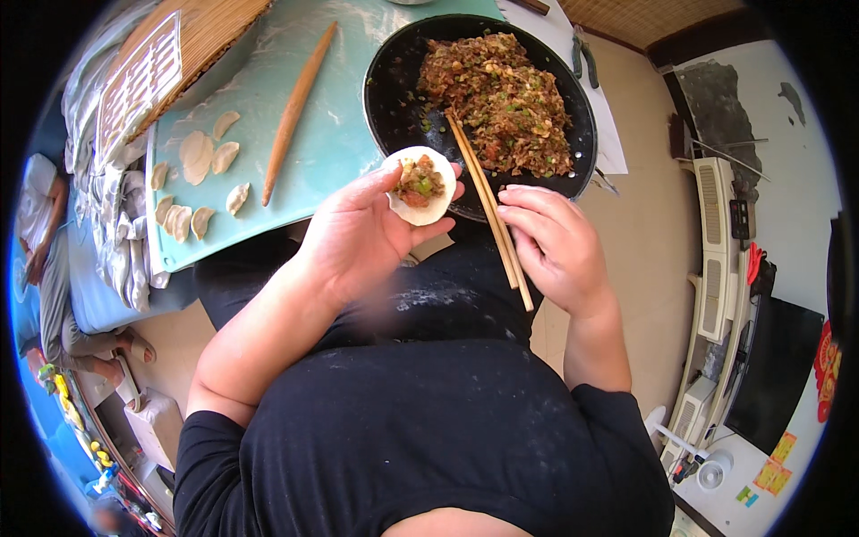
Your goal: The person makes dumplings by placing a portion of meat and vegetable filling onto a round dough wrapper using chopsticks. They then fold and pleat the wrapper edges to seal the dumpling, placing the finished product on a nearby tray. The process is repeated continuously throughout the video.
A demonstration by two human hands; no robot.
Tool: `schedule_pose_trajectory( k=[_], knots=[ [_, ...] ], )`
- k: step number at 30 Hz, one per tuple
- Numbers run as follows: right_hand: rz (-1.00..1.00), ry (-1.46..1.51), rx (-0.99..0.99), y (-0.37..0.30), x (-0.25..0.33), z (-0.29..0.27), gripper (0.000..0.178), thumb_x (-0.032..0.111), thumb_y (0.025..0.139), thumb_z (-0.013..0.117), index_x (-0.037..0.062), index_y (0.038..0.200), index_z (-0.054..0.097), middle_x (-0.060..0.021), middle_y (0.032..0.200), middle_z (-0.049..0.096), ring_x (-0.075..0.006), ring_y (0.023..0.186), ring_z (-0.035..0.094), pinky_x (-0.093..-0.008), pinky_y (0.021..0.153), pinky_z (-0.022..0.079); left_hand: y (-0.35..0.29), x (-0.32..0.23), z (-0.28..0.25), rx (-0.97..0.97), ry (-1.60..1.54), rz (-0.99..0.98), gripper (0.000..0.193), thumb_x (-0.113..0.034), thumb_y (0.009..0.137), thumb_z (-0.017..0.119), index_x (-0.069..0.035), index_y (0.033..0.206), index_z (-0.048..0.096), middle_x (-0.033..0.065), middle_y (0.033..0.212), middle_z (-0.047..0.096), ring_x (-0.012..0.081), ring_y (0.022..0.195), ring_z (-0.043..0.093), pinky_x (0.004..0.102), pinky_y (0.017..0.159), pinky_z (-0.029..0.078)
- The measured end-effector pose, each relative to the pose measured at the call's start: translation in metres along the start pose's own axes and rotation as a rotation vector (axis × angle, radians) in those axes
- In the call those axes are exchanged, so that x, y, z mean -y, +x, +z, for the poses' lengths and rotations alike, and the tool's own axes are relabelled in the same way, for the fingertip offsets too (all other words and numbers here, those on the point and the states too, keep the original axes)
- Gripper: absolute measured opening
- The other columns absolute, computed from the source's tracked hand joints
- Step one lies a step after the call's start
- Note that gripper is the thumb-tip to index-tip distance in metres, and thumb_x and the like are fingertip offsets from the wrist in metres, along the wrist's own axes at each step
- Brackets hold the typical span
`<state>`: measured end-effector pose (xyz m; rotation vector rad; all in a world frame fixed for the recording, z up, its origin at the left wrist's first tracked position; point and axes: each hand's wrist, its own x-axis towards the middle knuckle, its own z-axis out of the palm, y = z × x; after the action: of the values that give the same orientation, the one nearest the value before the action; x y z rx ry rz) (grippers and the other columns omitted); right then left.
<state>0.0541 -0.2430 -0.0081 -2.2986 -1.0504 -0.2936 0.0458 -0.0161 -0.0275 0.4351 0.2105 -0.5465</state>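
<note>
My left hand (362, 224) cradles a round dumpling wrapper (396, 200) on its fingers, with a mound of minced filling (419, 182) in the middle of it. My right hand (559, 240) is loosely bent, its fingertips right beside a pair of wooden chopsticks (501, 240); no firm grip on them shows. The chopsticks slant across the near rim of a black pan (394, 107). Their thin tips are inside the pan, and their thick ends stick out toward me. A large heap of brown and green filling (501, 98) fills much of the pan.
A floury green mat (349, 72) carries a rolling pin (300, 112), several folded dumplings (201, 221) and flat wrappers (196, 154). A woven board (215, 27) lies at the far left. Dark-handled pliers or scissors (584, 58) lie beyond the pan. Another person (58, 268) sits at the left.
</note>
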Motion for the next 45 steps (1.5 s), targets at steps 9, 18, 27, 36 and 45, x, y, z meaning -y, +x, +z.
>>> schedule_pose_trajectory(
  k=[9,18,27,36,45],
  knots=[
    [-0.339,-0.221,-0.168,0.028,0.024,0.012,0.026,0.013,0.069,0.062,0.01,0.094,0.068,-0.0028,0.102,0.059,-0.021,0.097,0.054,-0.0362,0.078,0.049,-0.007,0.009,0.019,0.113,-0.127,-0.085,0.03,-0.02,0.092,0.045,-0.004,0.117,0.048,0.0073,0.112,0.056,0.0179,0.103,0.053,0.0359,0.093,0.04],
    [-0.439,-0.23,-0.209,0.029,0.028,0.014,0.017,0.011,0.07,0.063,0.0063,0.086,0.065,-0.0039,0.092,0.063,-0.0208,0.087,0.059,-0.0331,0.07,0.051,-0.015,0.01,0.018,0.099,0.128,0.004,0.036,-0.022,0.093,0.046,-0.002,0.122,0.047,0.0094,0.116,0.055,0.0192,0.106,0.054,0.0354,0.092,0.044],
    [-0.32,-0.086,-0.261,0.028,0.034,0.021,0.016,0.009,0.067,0.067,0.0071,0.082,0.063,-0.0024,0.084,0.058,-0.0216,0.076,0.055,-0.0327,0.065,0.046,-0.02,0.013,0.016,0.069,0.36,0.085,0.03,-0.013,0.092,0.05,-0.003,0.12,0.049,0.0072,0.111,0.057,0.0146,0.097,0.057,0.0308,0.085,0.048],
    [-0.031,0.21,-0.263,0.033,0.041,0.01,0.02,0.002,0.064,0.072,0.0072,0.079,0.06,-0.0068,0.081,0.056,-0.0233,0.071,0.052,-0.0314,0.063,0.042,-0.025,0.013,0.015,0.244,0.536,0.298,0.047,-0.008,0.081,0.065,-0.002,0.123,0.045,0.0085,0.116,0.056,0.0159,0.104,0.055,0.0307,0.09,0.045],
    [0.012,0.268,-0.269,0.034,0.049,0.004,0.021,0.003,0.065,0.072,0.007,0.083,0.062,-0.0072,0.082,0.056,-0.0221,0.072,0.052,-0.0306,0.064,0.041,-0.035,0.011,0.03,0.148,0.912,0.446,0.042,0.002,0.08,0.063,0.001,0.119,0.049,0.0078,0.112,0.058,0.0123,0.103,0.055,0.0263,0.089,0.045]
  ],
)
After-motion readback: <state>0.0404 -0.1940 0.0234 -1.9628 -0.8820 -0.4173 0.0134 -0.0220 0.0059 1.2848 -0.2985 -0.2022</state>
